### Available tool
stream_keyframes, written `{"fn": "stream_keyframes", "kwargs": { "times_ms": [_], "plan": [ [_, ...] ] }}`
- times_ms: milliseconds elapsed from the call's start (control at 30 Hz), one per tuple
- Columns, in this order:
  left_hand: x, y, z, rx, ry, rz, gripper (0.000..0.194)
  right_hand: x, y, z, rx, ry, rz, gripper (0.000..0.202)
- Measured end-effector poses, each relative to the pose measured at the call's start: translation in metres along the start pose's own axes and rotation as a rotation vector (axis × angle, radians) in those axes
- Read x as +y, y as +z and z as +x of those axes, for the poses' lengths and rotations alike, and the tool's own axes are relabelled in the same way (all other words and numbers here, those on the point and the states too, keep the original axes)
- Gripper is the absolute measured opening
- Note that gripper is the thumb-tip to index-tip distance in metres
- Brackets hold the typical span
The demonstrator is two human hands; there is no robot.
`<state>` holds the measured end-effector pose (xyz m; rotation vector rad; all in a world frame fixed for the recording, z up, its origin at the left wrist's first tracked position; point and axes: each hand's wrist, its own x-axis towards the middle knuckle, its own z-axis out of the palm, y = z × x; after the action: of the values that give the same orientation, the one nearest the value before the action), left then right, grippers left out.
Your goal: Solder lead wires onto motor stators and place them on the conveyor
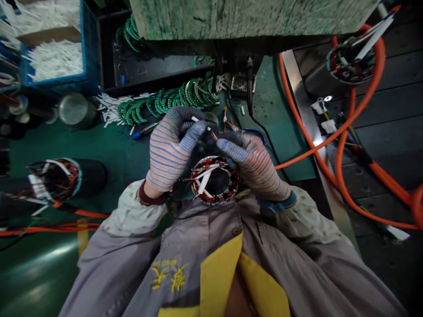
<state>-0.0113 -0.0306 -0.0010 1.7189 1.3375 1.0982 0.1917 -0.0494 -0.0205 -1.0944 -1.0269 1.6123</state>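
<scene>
Both hands wear striped knit gloves with grey fingers. My left hand [175, 147] pinches a thin white insulating sleeve [194, 119] between thumb and fingers. From its fingertips a thin wire [214, 136] runs to my right hand [253, 160], whose thumb and fingers are closed on it. Directly below the hands, against my body, stands a motor stator [194, 187] with copper windings and a pale blue rim. White sleeves [205, 181] lie across its open end. The right fingertips are partly hidden near the stator's rim.
Green slotted strips [185, 94] and white sleeves [112, 108] lie beyond the hands, by a blue pen [143, 131]. A blue crate [89, 57] holds white sleeves. Other stators stand left [90, 176] and right [319, 81]. An orange cable [297, 110] loops at right.
</scene>
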Motion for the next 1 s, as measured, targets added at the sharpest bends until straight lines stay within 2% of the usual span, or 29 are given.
{"fn": "stream_keyframes", "kwargs": {
  "times_ms": [100, 267, 433, 533, 633, 700, 767, 833, 900, 1000],
  "plan": [
    [0.004, -0.004, 0.005, -0.065, -0.01, -0.027, 0.039, 0.001, 0.0, 0.001, -0.018, -0.021, 0.022, 0.055],
    [0.009, -0.01, 0.007, -0.141, -0.054, -0.061, 0.049, 0.005, -0.002, 0.001, -0.038, -0.006, 0.036, 0.054],
    [0.004, -0.006, 0.005, -0.166, -0.115, -0.082, 0.057, 0.007, -0.002, 0.003, -0.076, 0.014, 0.039, 0.057],
    [-0.001, 0.001, 0.008, -0.203, -0.114, -0.105, 0.063, 0.01, -0.016, 0.005, -0.172, 0.006, 0.013, 0.058],
    [0.001, 0.005, 0.008, -0.315, -0.083, -0.076, 0.065, 0.02, -0.044, -0.009, -0.282, -0.121, -0.133, 0.057],
    [0.008, 0.004, 0.001, -0.413, -0.035, 0.019, 0.06, 0.034, -0.06, -0.031, -0.324, -0.268, -0.395, 0.074],
    [0.015, 0.0, -0.008, -0.461, 0.071, 0.218, 0.051, 0.052, -0.066, -0.054, -0.292, -0.368, -0.729, 0.11],
    [0.018, -0.005, -0.014, -0.435, 0.178, 0.48, 0.042, 0.065, -0.066, -0.067, -0.2, -0.347, -0.937, 0.13],
    [0.015, -0.012, -0.012, -0.406, 0.226, 0.668, 0.037, 0.069, -0.067, -0.06, -0.163, -0.323, -0.857, 0.123],
    [0.003, -0.023, 0.005, -0.498, 0.215, 0.645, 0.043, 0.061, -0.074, -0.007, -0.092, -0.262, -0.59, 0.08]
  ]
}}
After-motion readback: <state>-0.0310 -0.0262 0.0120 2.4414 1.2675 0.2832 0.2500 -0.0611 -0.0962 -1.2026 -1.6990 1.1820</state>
